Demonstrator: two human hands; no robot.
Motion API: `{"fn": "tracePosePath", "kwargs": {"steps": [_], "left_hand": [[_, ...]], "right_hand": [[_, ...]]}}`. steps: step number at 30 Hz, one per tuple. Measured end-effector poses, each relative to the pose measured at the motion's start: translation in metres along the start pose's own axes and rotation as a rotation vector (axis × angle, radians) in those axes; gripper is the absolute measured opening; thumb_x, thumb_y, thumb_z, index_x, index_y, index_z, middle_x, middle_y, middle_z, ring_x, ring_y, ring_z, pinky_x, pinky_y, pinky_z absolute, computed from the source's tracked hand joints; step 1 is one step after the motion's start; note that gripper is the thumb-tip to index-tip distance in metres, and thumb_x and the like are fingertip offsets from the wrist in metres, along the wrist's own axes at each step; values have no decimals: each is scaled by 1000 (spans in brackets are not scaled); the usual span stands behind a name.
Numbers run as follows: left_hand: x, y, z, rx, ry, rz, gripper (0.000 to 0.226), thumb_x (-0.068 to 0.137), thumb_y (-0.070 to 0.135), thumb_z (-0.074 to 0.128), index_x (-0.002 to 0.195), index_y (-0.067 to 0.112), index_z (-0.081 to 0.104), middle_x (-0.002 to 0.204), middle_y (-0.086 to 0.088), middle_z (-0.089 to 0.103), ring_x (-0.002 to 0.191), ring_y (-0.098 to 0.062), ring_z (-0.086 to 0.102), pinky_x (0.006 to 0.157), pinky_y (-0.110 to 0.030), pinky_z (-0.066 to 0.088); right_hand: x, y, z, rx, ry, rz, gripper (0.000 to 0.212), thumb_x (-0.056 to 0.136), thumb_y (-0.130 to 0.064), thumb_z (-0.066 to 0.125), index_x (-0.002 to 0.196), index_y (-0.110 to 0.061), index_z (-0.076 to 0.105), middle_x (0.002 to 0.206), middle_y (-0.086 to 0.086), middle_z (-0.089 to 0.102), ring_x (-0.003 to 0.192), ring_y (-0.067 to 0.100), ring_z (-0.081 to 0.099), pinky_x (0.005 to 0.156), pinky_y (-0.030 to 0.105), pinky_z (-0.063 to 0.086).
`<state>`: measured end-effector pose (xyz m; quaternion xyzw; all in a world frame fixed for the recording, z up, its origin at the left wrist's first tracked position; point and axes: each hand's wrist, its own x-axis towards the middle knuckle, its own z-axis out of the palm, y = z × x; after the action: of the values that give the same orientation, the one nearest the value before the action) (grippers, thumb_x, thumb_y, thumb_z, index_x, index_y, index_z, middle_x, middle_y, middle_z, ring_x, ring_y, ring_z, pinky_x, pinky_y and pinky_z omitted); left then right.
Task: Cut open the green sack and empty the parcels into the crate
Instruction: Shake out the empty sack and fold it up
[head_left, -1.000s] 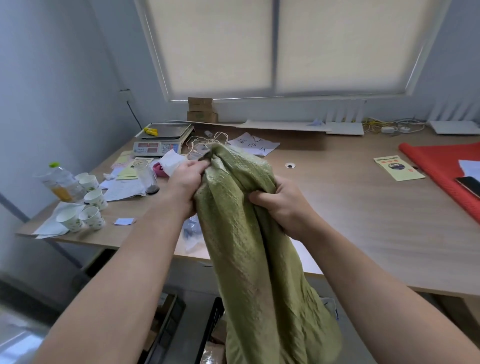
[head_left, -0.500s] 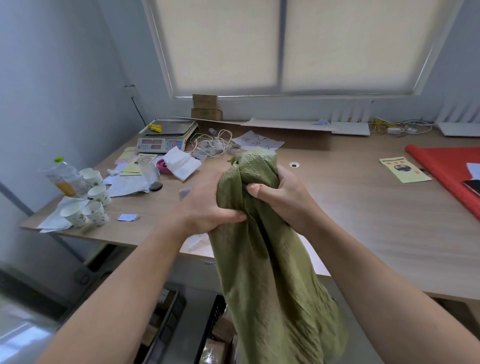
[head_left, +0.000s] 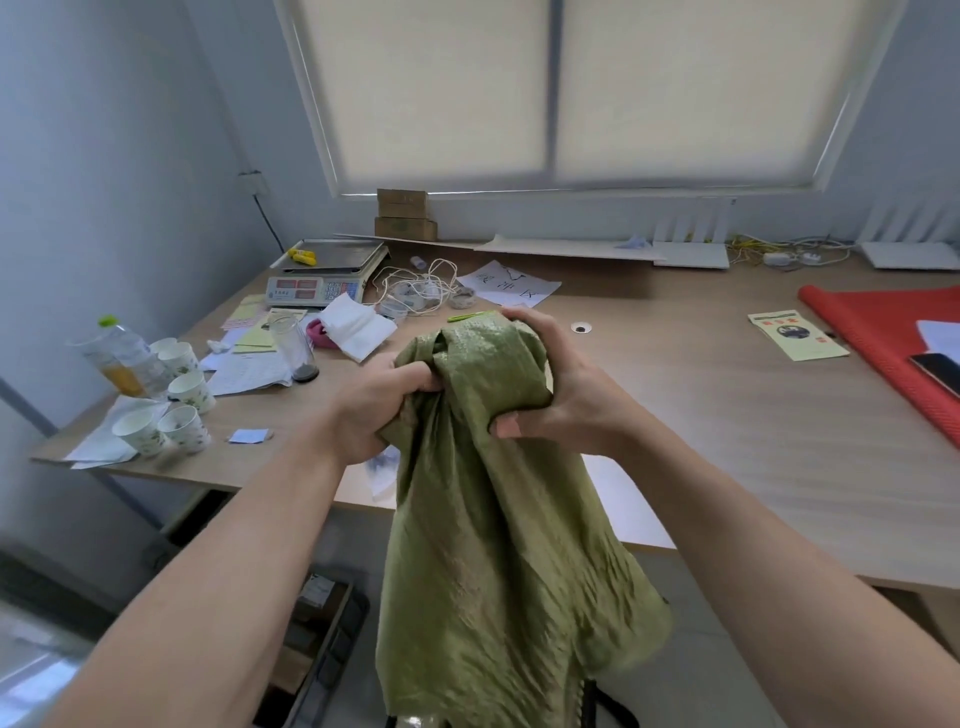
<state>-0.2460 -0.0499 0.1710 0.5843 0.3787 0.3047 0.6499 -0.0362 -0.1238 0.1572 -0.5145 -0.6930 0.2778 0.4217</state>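
Table (head_left: 727, 415) fills the view ahead of you, and the sack (head_left: 493, 545) hangs before its near edge, bunched at the top and draping loose toward the floor. Your left hand (head_left: 374, 410) grips the bunched cloth from the left, fingers curled into it. Your right hand (head_left: 561, 395) clasps the top from the right, thumb tucked underneath.

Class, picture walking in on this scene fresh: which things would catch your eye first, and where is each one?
The crumpled green sack dominates the centre, gripped at its top by the left hand and right hand, hanging in front of the wooden desk. A bright red mat lies at the desk's right edge, and paper cups cluster at its left end.
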Motion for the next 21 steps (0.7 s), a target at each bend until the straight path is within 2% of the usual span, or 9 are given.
{"fn": "tracePosePath", "kwargs": {"steps": [2,4,8,12,13,15,17,19,21], "left_hand": [[-1,1,-3,-15,-36,-43,27,78,7,55,101,-1,65,91,-15,71,80,-26,69,70,-31,59],[-4,0,-5,41,-36,-68,31,75,17,60,100,2,67,95,-14,72,85,-26,69,76,-33,57],[-10,-5,-4,276,105,119,59,64,45,77,117,24,63,118,-2,68,110,-20,64,90,-33,54],[-25,-4,1,682,16,350,108,54,58,84,146,43,28,150,13,34,134,1,35,106,-10,30],[-27,-4,5,791,-32,367,118,54,57,87,151,39,22,153,15,27,136,5,26,106,-4,22],[-25,-9,9,903,-49,353,127,57,47,90,155,32,10,154,15,20,135,8,17,110,-7,14],[-21,-13,11,871,15,352,120,64,29,90,155,31,11,145,15,31,129,7,25,109,-11,22],[-18,-15,10,875,84,351,109,67,15,85,153,32,19,128,19,44,115,9,36,96,-2,29],[-16,-14,8,860,88,328,98,68,16,78,149,37,27,120,19,52,113,1,47,91,-5,34]], "right_hand": [[2,2,0,121,55,46,77,65,-12,87,118,-51,48,109,-30,59,103,-2,59,90,24,48],[2,6,1,225,65,76,61,72,-2,82,109,-43,56,95,-21,65,87,-4,63,79,20,50],[3,16,4,374,130,117,38,74,-6,73,106,-26,65,99,-1,70,93,16,67,90,42,55],[4,22,4,543,241,191,38,81,5,68,115,-10,61,105,11,69,97,25,68,97,54,53],[4,22,5,546,258,194,38,82,6,69,114,-11,60,104,10,69,96,24,68,96,52,54],[5,19,7,519,275,196,38,81,5,72,110,-18,60,101,7,71,95,22,69,92,48,56],[5,17,9,557,268,201,41,83,6,71,115,-16,58,101,9,72,94,22,70,88,45,58],[4,15,8,619,243,204,44,85,5,70,122,-11,54,103,14,71,94,26,71,86,45,59],[2,15,5,680,217,216,46,83,2,71,124,-9,53,102,15,71,91,28,71,84,45,59]]}}
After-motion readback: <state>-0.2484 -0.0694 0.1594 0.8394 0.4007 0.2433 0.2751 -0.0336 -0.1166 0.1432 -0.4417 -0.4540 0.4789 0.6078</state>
